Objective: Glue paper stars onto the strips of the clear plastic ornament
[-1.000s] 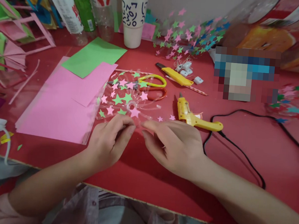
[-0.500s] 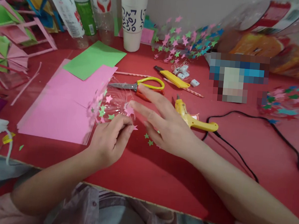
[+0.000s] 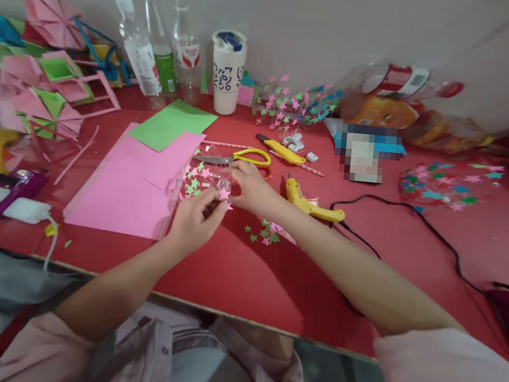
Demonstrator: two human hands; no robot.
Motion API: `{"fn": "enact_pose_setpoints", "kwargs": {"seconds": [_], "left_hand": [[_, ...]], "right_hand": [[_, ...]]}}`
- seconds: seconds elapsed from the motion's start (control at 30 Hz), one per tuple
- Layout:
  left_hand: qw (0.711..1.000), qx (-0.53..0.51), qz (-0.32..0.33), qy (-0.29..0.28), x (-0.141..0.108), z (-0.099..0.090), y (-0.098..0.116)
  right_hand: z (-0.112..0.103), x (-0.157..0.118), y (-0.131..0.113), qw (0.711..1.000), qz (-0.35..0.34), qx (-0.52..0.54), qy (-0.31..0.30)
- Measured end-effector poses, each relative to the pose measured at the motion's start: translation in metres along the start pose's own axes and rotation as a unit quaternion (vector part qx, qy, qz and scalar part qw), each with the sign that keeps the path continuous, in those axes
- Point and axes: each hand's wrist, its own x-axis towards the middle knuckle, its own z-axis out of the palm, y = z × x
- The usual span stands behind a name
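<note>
A clear plastic bottle piece (image 3: 211,178) with pink and green paper stars on it lies in front of me, its round neck pointing right. My left hand (image 3: 196,218) is closed in a pinch at its near side, a pink paper star (image 3: 229,206) at the fingertips. Another pink star (image 3: 224,194) shows near the neck. My right hand (image 3: 252,188) has its fingers curled at the neck end, partly hidden from view. Just behind lie scissors (image 3: 251,155) with yellow and red handles.
Loose stars (image 3: 271,233) lie right of my hands. A yellow glue gun (image 3: 309,205) with a black cord (image 3: 446,237) is farther right. Pink sheets (image 3: 120,197) and a green sheet (image 3: 173,124) lie left. Behind stand a white tumbler (image 3: 226,84), bottles (image 3: 147,68) and a yellow cutter (image 3: 287,151).
My right hand's spread fingers have curled in at the bottle neck. My left hand stays in its pinch beside the bottle. The camera view has tilted up and shifted, showing more wall.
</note>
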Motion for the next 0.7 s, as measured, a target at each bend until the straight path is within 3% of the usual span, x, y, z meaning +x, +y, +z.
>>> {"fn": "enact_pose_setpoints", "kwargs": {"seconds": [0.13,0.37,0.6,0.7], "left_hand": [[0.999,-0.028,-0.023,-0.002,0.001,0.000,-0.002],[0.998,-0.053,-0.015,-0.024,0.006,-0.006,0.004],[0.992,0.115,0.056,0.002,0.009,-0.014,0.011],[0.988,0.138,0.072,0.007,0.008,-0.016,0.012]], "right_hand": [[0.011,0.008,-0.003,0.997,0.042,0.059,0.002],[0.019,0.005,0.002,0.984,0.118,0.114,0.070],[0.025,-0.004,0.006,0.961,0.157,0.200,0.104],[0.025,-0.007,0.006,0.953,0.169,0.231,0.103]]}}
